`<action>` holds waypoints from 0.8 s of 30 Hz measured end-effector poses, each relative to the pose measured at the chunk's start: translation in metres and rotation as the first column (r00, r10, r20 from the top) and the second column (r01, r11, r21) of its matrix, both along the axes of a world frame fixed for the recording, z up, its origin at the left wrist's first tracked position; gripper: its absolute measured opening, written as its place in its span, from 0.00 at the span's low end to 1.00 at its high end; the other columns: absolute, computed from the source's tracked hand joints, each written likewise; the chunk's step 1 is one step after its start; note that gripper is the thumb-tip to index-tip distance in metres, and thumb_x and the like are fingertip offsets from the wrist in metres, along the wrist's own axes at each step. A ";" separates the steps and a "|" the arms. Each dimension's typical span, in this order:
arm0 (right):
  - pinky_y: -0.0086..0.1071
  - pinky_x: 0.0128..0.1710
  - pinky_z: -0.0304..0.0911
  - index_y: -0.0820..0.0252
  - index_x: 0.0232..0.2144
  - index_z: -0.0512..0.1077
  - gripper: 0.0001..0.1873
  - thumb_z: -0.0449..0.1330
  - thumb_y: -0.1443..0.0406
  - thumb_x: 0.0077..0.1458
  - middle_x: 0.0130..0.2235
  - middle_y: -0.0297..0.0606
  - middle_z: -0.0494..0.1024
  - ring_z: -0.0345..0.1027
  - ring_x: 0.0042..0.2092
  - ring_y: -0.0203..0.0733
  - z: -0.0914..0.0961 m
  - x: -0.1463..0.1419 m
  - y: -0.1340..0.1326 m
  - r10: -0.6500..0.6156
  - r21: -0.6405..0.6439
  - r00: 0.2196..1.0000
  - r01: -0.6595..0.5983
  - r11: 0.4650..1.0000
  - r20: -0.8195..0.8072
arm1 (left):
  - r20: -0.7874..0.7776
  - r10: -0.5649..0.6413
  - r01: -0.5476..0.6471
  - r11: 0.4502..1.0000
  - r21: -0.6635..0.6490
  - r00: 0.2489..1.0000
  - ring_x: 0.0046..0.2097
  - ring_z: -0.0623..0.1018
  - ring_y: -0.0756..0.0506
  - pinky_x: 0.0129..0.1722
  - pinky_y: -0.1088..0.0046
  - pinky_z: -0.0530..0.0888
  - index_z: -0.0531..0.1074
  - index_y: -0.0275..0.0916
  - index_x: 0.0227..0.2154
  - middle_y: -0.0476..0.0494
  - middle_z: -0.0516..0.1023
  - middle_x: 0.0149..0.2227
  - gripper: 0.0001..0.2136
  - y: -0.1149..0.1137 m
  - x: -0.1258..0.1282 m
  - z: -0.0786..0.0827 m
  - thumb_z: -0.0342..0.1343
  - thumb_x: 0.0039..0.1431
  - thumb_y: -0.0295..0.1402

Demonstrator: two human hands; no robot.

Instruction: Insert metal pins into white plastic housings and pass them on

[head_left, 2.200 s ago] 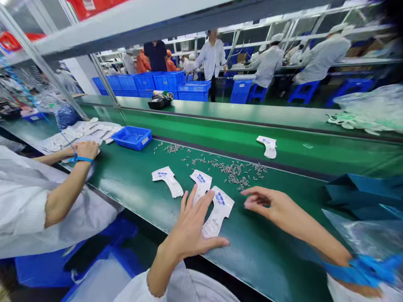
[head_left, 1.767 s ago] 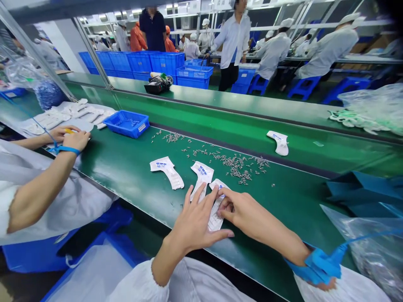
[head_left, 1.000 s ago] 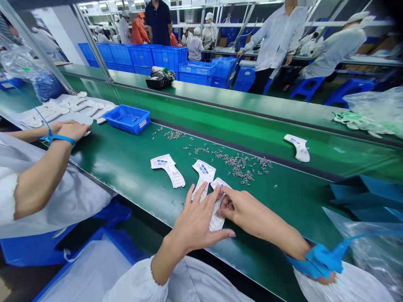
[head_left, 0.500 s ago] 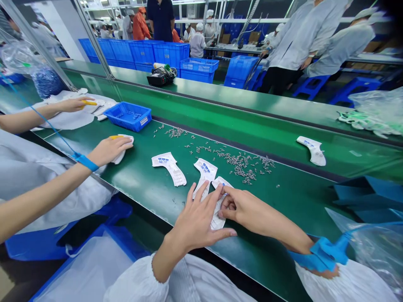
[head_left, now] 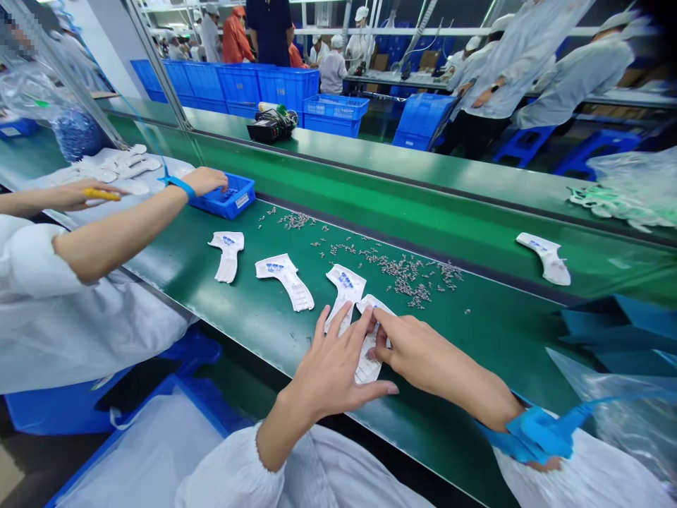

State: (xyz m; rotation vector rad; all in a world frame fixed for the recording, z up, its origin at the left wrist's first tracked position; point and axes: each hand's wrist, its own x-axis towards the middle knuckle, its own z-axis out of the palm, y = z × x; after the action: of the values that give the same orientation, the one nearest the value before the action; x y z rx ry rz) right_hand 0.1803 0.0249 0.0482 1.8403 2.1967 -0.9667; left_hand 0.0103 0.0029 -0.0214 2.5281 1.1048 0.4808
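My left hand (head_left: 333,363) lies with fingers spread over a white curved plastic handle shell (head_left: 369,363), its fingertips at the upper part. My right hand (head_left: 410,346) is closed in a pinch at that shell's upper end; whatever is between the fingertips is hidden. A second white shell (head_left: 346,279) with blue pieces in its head lies just left, partly under my left fingers. Further left on the green worktop rest another shell (head_left: 285,281) and a smaller-looking one (head_left: 227,255), both with blue pieces. Small metal parts (head_left: 405,275) are scattered beyond my hands.
At left, a co-worker's hand (head_left: 206,182) reaches into a blue tray (head_left: 244,201); the other holds a yellow-handled tool (head_left: 101,194) near piled white shells (head_left: 121,164). One shell (head_left: 547,259) lies on the green belt (head_left: 449,204). Clear plastic (head_left: 587,388) lies at right.
The co-worker's hand has left a shell on the worktop and moved to the blue tray. The shell on the belt has shifted right. My right hand's fingers have shifted slightly; my left stays put.
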 end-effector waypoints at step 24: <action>0.35 0.31 0.57 0.61 0.39 0.73 0.13 0.49 0.70 0.64 0.42 0.48 0.78 0.74 0.42 0.53 -0.003 -0.029 -0.037 0.091 0.150 0.959 -0.135 0.979 0.270 | -0.017 0.027 -0.027 1.000 0.002 0.999 0.71 0.48 0.33 0.68 0.45 0.47 0.40 0.39 0.69 0.43 0.55 0.69 0.39 -0.003 0.001 0.002 0.52 0.61 0.45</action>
State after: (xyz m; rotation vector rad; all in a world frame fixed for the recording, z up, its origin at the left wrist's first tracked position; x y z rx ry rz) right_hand 0.1510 -0.0123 0.0451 1.7654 2.2458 -0.4976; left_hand 0.0114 -0.0002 -0.0194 2.5261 1.1467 0.4684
